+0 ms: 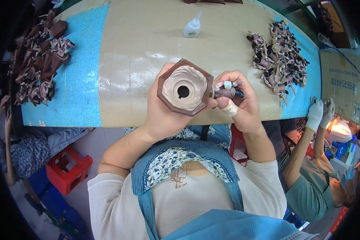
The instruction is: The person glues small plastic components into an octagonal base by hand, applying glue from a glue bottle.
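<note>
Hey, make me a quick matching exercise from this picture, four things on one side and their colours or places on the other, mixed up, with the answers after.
Column one:
1. nozzle bottle
2. angular hollow piece
3. plastic stool
4. small figure

Column two:
A. in the right hand
B. red, at the picture's lower left
C. in the left hand
D. white, on the table beyond the hands

Pairs: 1-D, 2-C, 3-B, 4-A.

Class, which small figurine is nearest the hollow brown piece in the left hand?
The figurine held in the right hand; the others lie in piles at either side.
</note>
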`<state>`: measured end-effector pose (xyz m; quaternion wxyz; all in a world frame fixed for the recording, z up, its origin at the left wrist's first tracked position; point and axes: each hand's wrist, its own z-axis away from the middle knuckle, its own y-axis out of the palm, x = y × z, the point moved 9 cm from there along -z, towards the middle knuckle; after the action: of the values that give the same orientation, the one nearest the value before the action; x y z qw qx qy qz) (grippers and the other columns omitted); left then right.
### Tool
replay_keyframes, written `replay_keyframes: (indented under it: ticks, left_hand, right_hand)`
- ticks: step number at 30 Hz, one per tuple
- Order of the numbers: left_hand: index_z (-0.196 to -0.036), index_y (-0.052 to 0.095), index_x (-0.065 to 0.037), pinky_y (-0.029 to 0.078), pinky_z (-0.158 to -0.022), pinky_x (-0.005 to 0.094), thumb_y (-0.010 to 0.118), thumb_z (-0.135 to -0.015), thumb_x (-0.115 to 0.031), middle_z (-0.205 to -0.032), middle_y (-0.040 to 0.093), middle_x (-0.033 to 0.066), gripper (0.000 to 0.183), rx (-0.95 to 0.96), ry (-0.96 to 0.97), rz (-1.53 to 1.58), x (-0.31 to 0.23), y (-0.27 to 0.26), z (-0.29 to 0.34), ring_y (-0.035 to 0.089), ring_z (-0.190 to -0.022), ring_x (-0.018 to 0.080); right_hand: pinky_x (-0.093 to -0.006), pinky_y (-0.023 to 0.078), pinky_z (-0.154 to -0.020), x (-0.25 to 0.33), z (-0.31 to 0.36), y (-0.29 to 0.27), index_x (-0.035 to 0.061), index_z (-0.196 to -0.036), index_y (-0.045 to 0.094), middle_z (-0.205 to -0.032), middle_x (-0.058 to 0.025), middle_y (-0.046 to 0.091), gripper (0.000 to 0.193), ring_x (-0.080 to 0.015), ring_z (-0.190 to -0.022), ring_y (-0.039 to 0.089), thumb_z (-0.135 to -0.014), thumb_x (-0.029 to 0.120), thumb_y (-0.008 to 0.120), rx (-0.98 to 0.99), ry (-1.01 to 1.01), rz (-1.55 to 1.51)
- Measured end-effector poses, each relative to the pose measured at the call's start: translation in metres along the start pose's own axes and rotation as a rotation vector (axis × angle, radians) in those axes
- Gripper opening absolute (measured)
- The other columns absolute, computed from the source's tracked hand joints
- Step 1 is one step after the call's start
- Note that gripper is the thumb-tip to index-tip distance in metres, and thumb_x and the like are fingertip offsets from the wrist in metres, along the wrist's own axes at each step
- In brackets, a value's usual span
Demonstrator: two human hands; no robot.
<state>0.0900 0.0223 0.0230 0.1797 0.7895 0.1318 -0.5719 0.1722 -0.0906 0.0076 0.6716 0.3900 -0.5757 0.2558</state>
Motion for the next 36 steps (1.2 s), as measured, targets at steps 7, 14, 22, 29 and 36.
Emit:
replay_keyframes:
  ticks: [7,14,22,29,36]
  left_hand:
    - [-0.109,0.051,-0.002,0.049,-0.080,0.0285,0.084,-0.067,-0.006,-0.098,0.060,0.0053,0.053,-0.157,-0.309,0.147,0.029,-0.008,0.009,0.060,-0.089,0.0138]
    - [-0.115,0.046,-0.001,0.049,-0.080,0.0285,0.086,-0.062,-0.014,-0.098,0.061,0.0077,0.068,0.146,-0.161,0.106,0.010,-0.007,-0.003,0.061,-0.089,0.0163]
    - [-0.115,0.047,-0.001,0.048,-0.080,0.0272,0.078,-0.060,-0.009,-0.097,0.061,0.0087,0.064,0.336,-0.227,-0.158,0.005,0.010,0.002,0.059,-0.090,0.0122]
    - [-0.109,0.046,0.001,0.050,-0.071,0.0356,0.076,-0.063,-0.016,-0.086,0.062,0.0167,0.057,0.376,-0.213,-0.173,0.006,0.015,0.003,0.064,-0.079,0.0319]
    - [-0.108,0.046,0.000,0.049,-0.071,0.0330,0.076,-0.060,-0.015,-0.084,0.061,0.0147,0.058,0.399,-0.188,-0.035,0.015,0.027,0.008,0.064,-0.077,0.0261]
  right_hand:
    - [-0.0251,0.045,-0.073,0.035,0.000,0.009,0.0015,-0.103,0.052,-0.096,-0.0069,0.057,0.027,-0.0140,-0.083,0.056,-0.081,0.002,0.066,0.058,-0.441,0.610]
    - [-0.0254,0.043,-0.070,0.062,-0.011,0.008,0.0033,-0.098,0.051,-0.093,-0.0071,0.054,0.029,-0.0140,-0.079,0.052,-0.076,0.003,0.069,0.135,-0.330,0.408]
    - [-0.0378,0.039,-0.066,0.080,-0.010,0.070,0.0040,-0.091,0.053,-0.085,-0.0107,0.053,0.036,-0.0279,-0.072,0.051,-0.060,0.004,0.071,0.459,-0.569,1.079]
    - [-0.0374,0.039,-0.063,0.070,-0.007,0.083,0.0023,-0.090,0.052,-0.082,-0.0111,0.050,0.041,-0.0277,-0.070,0.049,-0.054,0.008,0.072,0.606,-0.628,1.134]
    - [-0.0375,0.039,-0.058,0.063,0.000,0.070,0.0021,-0.091,0.049,-0.081,-0.0123,0.050,0.032,-0.0278,-0.064,0.046,-0.064,0.004,0.067,0.561,-0.651,0.876]
